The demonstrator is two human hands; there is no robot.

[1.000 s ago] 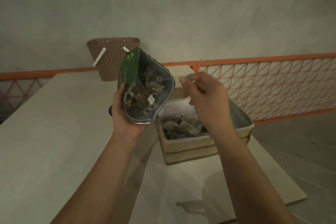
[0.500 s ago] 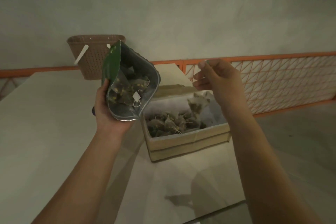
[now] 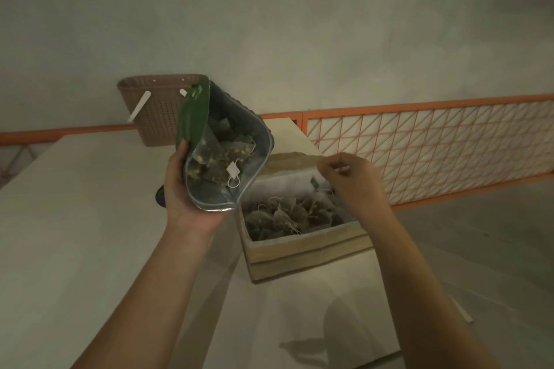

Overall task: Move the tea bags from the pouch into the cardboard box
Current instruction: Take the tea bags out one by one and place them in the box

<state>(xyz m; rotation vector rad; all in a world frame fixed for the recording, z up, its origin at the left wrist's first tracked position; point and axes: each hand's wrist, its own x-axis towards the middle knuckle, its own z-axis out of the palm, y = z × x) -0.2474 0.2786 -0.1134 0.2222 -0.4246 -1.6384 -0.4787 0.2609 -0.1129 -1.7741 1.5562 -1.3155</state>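
Left hand (image 3: 186,189) grips pouch (image 3: 221,153) upright, long axis vertical, open mouth facing us. Right hand (image 3: 353,180), fingers loosely curled, hovers over cardboard box (image 3: 305,252); whether it holds anything, can't tell.

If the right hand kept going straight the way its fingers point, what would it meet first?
Probably the pouch. The right hand hovers over the box, fingers aimed left toward the pouch's open mouth, which the left hand holds up. Depth is unclear, so it might pass just behind it.
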